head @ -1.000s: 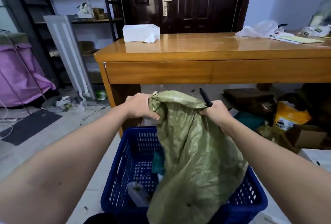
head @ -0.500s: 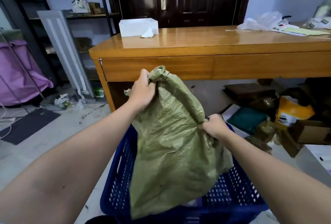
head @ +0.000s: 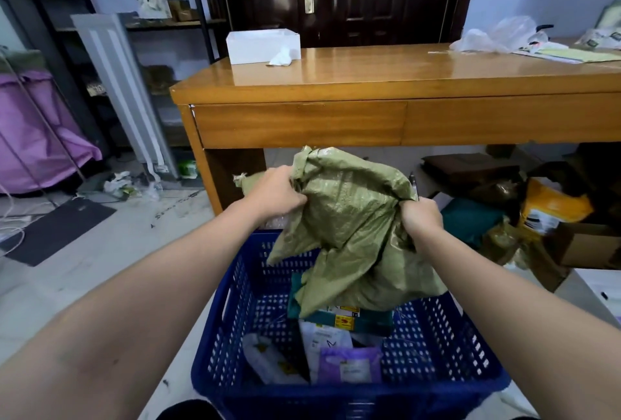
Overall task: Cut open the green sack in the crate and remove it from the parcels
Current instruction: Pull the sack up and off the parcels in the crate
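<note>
Wooden tabletop (head: 386, 73): standing beyond the blue crate (head: 235, 345), carrying a white box (head: 262, 45) at its left end and loose plastic and papers at its right; serving here only as backdrop. Blue crate: sitting on the floor nearest the wearer, perforated walls, open top, taken as the landmark for all entries below. Green sack (head: 349, 228): hanging bunched above the far half of the crate, slack and seemingly emptied, its gathered top pointing up toward the tabletop edge and its loose tail drooping down onto the parcels; long axis running roughly vertical, leaning toward the crate's right wall. It is being held high, by judgement, so that the woven fabric is clearing the contents rather than dragging them out. Parcels (head: 339, 349): lying in the crate bottom, a teal one beneath the sack's tail, white and purple mailers nearer the wearer. Left hand (head: 275, 194): above the crate's far left corner, grip pinching a fold of the sack's upper edge. Right hand (head: 420, 218): above the far right corner, grip pressed together around the sack's gathered side, with a dark slim tool (head: 412, 181), likely the cutter, poking up just behind the knuckles.
</note>
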`<state>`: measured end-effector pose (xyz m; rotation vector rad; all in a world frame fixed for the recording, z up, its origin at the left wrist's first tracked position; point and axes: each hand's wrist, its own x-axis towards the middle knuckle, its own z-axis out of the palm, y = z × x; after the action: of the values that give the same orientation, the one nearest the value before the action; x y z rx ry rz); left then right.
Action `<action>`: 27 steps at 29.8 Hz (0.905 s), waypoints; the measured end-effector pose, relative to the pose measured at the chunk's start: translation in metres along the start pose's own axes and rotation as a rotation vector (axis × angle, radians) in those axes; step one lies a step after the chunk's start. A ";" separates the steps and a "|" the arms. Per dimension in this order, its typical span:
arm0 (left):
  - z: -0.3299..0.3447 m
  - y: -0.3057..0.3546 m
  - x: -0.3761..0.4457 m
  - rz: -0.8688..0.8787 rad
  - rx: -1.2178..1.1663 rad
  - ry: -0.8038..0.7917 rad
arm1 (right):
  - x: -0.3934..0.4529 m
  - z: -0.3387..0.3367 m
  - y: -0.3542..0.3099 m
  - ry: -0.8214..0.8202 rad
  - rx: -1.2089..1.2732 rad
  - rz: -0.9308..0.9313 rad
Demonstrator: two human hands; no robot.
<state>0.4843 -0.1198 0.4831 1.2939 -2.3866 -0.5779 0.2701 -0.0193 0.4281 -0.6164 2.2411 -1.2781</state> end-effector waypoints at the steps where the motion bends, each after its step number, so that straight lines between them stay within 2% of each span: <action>1: 0.001 0.001 0.002 -0.027 0.003 0.019 | -0.002 0.000 0.001 -0.008 -0.005 -0.044; 5: 0.001 0.001 0.016 -0.108 -0.166 0.067 | -0.008 -0.001 0.005 -0.110 0.088 -0.126; 7: 0.002 -0.003 0.017 -0.124 -0.166 0.016 | -0.009 -0.004 0.006 -0.211 0.162 -0.114; 9: 0.003 0.000 0.013 -0.121 -0.166 -0.026 | -0.008 -0.008 0.006 -0.332 0.113 -0.110; 10: 0.004 -0.001 0.012 -0.118 -0.160 0.003 | -0.006 -0.008 0.006 -0.367 0.047 -0.111; 13: 0.002 -0.001 0.011 -0.128 -0.097 0.094 | 0.000 -0.006 0.009 -0.272 -0.162 -0.137; 16: -0.004 -0.002 0.012 -0.136 -0.036 0.088 | 0.002 -0.009 0.009 -0.147 -0.260 -0.177; 23: -0.009 -0.001 0.016 -0.174 0.026 0.159 | -0.004 -0.008 0.006 -0.116 -0.340 -0.236; 27: -0.009 -0.008 0.018 -0.219 -0.059 0.237 | -0.004 -0.007 0.006 -0.123 -0.240 -0.212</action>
<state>0.4853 -0.1406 0.4884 1.5179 -2.0384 -0.5183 0.2679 -0.0094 0.4267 -1.0165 2.2907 -1.0394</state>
